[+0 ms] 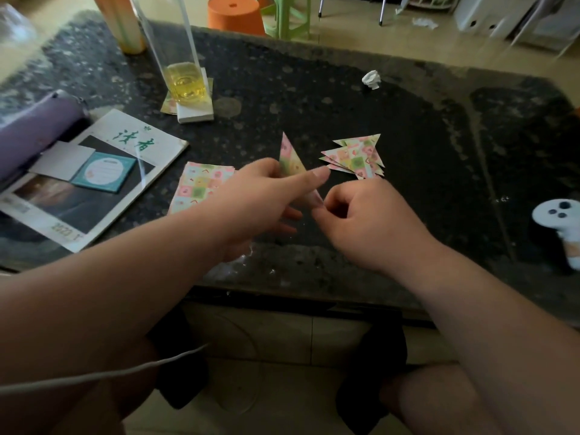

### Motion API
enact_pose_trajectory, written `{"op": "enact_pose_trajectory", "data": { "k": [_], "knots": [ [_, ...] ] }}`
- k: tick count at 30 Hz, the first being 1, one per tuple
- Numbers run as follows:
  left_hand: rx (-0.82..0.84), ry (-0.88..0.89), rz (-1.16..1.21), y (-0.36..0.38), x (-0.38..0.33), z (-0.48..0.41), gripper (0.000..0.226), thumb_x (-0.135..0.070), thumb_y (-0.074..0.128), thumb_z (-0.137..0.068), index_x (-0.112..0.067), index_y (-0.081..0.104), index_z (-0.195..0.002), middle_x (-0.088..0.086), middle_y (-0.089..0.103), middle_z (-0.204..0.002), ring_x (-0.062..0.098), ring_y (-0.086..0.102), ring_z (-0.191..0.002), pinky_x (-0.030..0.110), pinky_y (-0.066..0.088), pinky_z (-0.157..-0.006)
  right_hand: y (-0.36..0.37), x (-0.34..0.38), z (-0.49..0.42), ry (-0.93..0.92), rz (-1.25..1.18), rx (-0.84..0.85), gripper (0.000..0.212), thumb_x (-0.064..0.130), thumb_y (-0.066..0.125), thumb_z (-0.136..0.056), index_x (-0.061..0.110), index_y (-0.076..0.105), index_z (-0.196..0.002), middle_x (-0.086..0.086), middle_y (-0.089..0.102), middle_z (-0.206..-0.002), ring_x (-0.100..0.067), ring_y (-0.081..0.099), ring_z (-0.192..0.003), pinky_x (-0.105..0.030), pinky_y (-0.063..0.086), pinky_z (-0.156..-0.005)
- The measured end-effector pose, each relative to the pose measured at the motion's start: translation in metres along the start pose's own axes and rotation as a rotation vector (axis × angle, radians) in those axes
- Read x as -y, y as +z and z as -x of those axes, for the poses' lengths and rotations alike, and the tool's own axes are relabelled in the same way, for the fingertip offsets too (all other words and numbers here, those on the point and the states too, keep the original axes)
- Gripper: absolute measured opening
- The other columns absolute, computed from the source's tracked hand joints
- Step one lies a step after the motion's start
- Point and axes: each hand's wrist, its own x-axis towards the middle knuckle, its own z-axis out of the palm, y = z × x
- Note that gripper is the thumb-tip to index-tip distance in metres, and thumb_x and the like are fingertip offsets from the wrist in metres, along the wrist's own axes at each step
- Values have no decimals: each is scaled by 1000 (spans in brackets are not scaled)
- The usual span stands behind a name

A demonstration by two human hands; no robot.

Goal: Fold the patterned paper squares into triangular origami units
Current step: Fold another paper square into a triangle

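A folded patterned paper triangle (pixel 290 155) stands up above the dark table, its point toward the far side. My left hand (pixel 263 193) pinches its lower part between thumb and fingers. My right hand (pixel 364 221) has curled fingers that pinch the paper's near corner, just below my left thumb. A stack of flat patterned squares (pixel 197 185) lies under my left hand, partly hidden by it. A pile of several finished triangles (pixel 357 157) lies to the right of the held paper.
The dark speckled table (pixel 314 98) carries a magazine (pixel 94 180) with small cards, a purple pouch (pixel 34 130), a tall clear bottle with yellow liquid (pixel 185 83) on a white block, a crumpled paper ball (pixel 372 79) and a white toy (pixel 561 227). Stools stand beyond.
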Motion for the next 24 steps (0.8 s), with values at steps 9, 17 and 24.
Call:
{"op": "enact_pose_trajectory", "data": {
  "k": [9,17,24],
  "knots": [
    [97,-26,243,8,3,0,14,-17,74,-90,-7,65,-92,9,73,-82,18,71,-72,28,59,-63,0,-1,0,-15,-204,61,36,44,70,-94,16,72,-71,1,67,-60,-9,58,-50,-24,43,-48],
    [237,-37,394,-3,-1,-2,37,0,57,-98,-3,60,-134,16,72,-116,27,73,-99,38,61,-80,-11,-9,-6,198,-502,123,29,35,67,-98,18,78,-77,-2,75,-72,-10,64,-57,-27,47,-51],
    [159,-25,420,-8,-2,-3,63,21,59,-85,-11,54,-139,20,71,-115,31,75,-98,39,61,-82,-6,-7,-14,393,-780,-78,22,17,75,-93,21,64,-111,-3,77,-76,-7,65,-57,-24,43,-45]
  ]
}}
